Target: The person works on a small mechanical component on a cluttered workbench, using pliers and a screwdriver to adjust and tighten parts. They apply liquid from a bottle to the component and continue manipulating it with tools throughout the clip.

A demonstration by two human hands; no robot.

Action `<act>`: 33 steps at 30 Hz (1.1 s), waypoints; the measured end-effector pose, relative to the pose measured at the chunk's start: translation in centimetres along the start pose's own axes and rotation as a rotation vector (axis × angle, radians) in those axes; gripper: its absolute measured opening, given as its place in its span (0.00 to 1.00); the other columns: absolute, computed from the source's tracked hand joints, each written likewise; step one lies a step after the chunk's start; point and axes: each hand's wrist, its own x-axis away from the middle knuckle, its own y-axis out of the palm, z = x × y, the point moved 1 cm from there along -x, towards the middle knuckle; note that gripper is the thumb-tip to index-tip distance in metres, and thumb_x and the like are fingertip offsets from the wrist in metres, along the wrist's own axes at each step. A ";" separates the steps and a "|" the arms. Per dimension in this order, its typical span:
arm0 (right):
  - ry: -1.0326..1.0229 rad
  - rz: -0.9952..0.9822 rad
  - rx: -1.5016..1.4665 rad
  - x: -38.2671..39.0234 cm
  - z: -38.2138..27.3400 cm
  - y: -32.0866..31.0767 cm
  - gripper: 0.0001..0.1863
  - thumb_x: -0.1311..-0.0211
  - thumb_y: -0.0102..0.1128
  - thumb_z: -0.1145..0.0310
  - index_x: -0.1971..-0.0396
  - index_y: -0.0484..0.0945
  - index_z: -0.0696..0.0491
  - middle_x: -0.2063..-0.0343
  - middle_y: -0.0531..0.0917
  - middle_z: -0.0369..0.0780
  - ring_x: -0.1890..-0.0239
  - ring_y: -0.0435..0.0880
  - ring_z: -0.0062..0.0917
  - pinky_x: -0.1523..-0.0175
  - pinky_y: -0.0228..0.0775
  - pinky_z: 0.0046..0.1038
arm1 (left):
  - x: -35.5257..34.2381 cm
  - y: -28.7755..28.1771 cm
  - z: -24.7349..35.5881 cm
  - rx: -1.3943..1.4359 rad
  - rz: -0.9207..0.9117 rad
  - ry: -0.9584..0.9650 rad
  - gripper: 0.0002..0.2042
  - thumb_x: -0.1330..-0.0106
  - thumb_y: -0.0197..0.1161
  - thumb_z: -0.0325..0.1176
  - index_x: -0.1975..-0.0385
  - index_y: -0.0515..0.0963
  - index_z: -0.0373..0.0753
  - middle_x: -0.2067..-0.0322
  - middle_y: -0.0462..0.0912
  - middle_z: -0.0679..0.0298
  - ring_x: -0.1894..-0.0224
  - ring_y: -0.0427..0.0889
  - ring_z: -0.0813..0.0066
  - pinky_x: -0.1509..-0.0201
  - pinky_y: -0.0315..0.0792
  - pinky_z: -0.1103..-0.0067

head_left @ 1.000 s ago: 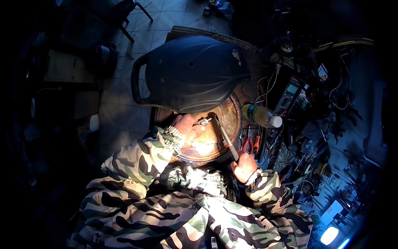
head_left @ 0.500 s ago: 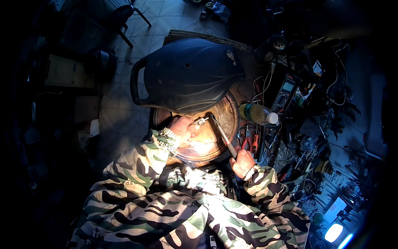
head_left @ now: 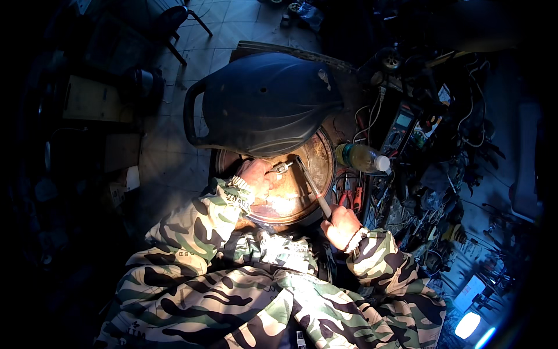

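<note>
My left hand (head_left: 254, 175) is closed around a small silvery metal part (head_left: 282, 167) whose exact kind I cannot make out; its end points right. In my right hand (head_left: 342, 225) is the handle of a hammer (head_left: 315, 191), slanting up and left. The hammer's dark head sits close to the tip of the metal part; whether they touch is unclear. Both hands work over a round, rusty metal top (head_left: 323, 156), brightly lit in its middle. A large black plastic shell (head_left: 256, 99) with a loop handle covers its far side.
Right of the round top lies a clear bottle (head_left: 363, 159) with a white cap. Red-handled pliers (head_left: 351, 196), a multimeter (head_left: 401, 125), cables and many tools crowd the right side. A chair (head_left: 174, 23) stands on the tiled floor at far left.
The hammer and metal part stay nearly in place. My right hand and sleeve have shifted slightly to the right, and the hammer handle has tilted a little.
</note>
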 end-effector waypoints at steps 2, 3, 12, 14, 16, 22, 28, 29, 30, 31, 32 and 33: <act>-0.010 -0.004 0.027 -0.1 0.2 -0.1 0.21 0.45 0.59 0.62 0.59 0.79 0.65 0.74 0.82 0.62 0.63 0.84 0.61 0.55 0.78 0.51 | 0.2 0.2 0.1 0.026 0.006 -0.004 0.09 0.29 0.65 0.29 0.61 0.83 0.27 0.77 0.82 0.59 0.80 0.81 0.76 0.77 0.79 0.79; -0.020 0.016 0.020 -0.3 0.7 0.2 0.21 0.45 0.59 0.62 0.59 0.79 0.65 0.73 0.82 0.62 0.62 0.84 0.61 0.54 0.78 0.51 | 0.3 0.3 0.2 0.026 0.015 0.001 0.09 0.29 0.65 0.29 0.60 0.83 0.28 0.77 0.83 0.59 0.79 0.82 0.76 0.77 0.78 0.79; 0.020 0.038 -0.042 -1.2 2.0 1.5 0.23 0.44 0.59 0.64 0.53 0.79 0.65 0.66 0.83 0.64 0.56 0.83 0.62 0.46 0.76 0.49 | 1.0 1.1 -1.6 -0.278 0.338 0.360 0.11 0.31 0.67 0.33 0.55 0.82 0.33 0.75 0.85 0.52 0.73 0.87 0.62 0.67 0.79 0.69; 0.010 0.038 -0.044 -1.3 1.9 1.4 0.22 0.44 0.59 0.65 0.54 0.79 0.66 0.66 0.83 0.64 0.56 0.83 0.61 0.47 0.76 0.49 | 2.0 0.9 -1.6 -0.312 0.395 0.439 0.12 0.32 0.68 0.33 0.55 0.82 0.33 0.74 0.85 0.49 0.71 0.88 0.56 0.65 0.78 0.67; 0.004 0.054 -0.052 -1.3 2.0 1.4 0.21 0.44 0.59 0.66 0.55 0.79 0.65 0.67 0.83 0.64 0.56 0.83 0.61 0.48 0.76 0.49 | 2.4 0.9 -1.8 -0.371 0.374 0.380 0.12 0.32 0.67 0.33 0.54 0.81 0.34 0.73 0.84 0.46 0.69 0.88 0.52 0.64 0.78 0.65; -0.058 0.038 0.024 -2.3 2.4 0.6 0.18 0.43 0.59 0.66 0.56 0.80 0.63 0.67 0.83 0.61 0.58 0.83 0.59 0.51 0.76 0.49 | 2.6 2.3 -3.0 -0.183 0.418 0.316 0.14 0.32 0.66 0.36 0.51 0.79 0.37 0.67 0.84 0.42 0.61 0.85 0.39 0.57 0.77 0.56; -0.036 0.074 0.019 -2.3 2.2 0.6 0.18 0.43 0.60 0.67 0.57 0.80 0.63 0.67 0.83 0.61 0.58 0.84 0.59 0.50 0.76 0.49 | 2.7 2.7 -2.9 -0.273 0.525 0.427 0.09 0.30 0.64 0.30 0.54 0.80 0.35 0.75 0.83 0.49 0.72 0.86 0.52 0.68 0.75 0.63; -0.035 0.080 0.028 -2.3 2.3 0.9 0.18 0.43 0.60 0.67 0.56 0.80 0.63 0.67 0.83 0.61 0.57 0.83 0.59 0.50 0.76 0.49 | 2.8 2.7 -2.8 -0.285 0.522 0.423 0.09 0.30 0.64 0.31 0.54 0.80 0.36 0.75 0.83 0.49 0.72 0.86 0.52 0.68 0.75 0.63; -0.033 0.086 0.037 -2.4 2.6 1.4 0.18 0.43 0.60 0.67 0.56 0.80 0.63 0.67 0.83 0.61 0.57 0.83 0.59 0.49 0.76 0.49 | 2.8 2.6 -2.7 -0.277 0.503 0.387 0.10 0.30 0.64 0.31 0.54 0.80 0.35 0.75 0.83 0.48 0.71 0.86 0.51 0.67 0.75 0.63; -0.032 0.091 0.046 -2.4 2.7 1.8 0.18 0.42 0.60 0.67 0.56 0.80 0.63 0.67 0.83 0.61 0.57 0.83 0.59 0.49 0.76 0.49 | 2.8 2.4 -2.7 -0.269 0.485 0.352 0.10 0.30 0.65 0.32 0.54 0.80 0.35 0.74 0.83 0.48 0.71 0.86 0.50 0.67 0.75 0.63; -0.016 0.090 -0.006 -1.9 2.2 1.9 0.19 0.43 0.60 0.67 0.55 0.80 0.63 0.66 0.84 0.61 0.55 0.83 0.59 0.47 0.76 0.48 | 2.8 2.2 -2.6 -0.261 0.459 0.314 0.10 0.30 0.65 0.32 0.54 0.80 0.35 0.73 0.83 0.47 0.70 0.86 0.49 0.66 0.75 0.62; -0.013 0.092 -0.038 -1.5 1.8 2.0 0.19 0.43 0.59 0.67 0.55 0.79 0.64 0.65 0.84 0.61 0.54 0.83 0.59 0.46 0.76 0.48 | 2.9 2.0 -2.2 -0.265 0.442 0.320 0.11 0.31 0.65 0.32 0.54 0.80 0.35 0.73 0.83 0.47 0.69 0.86 0.48 0.65 0.76 0.62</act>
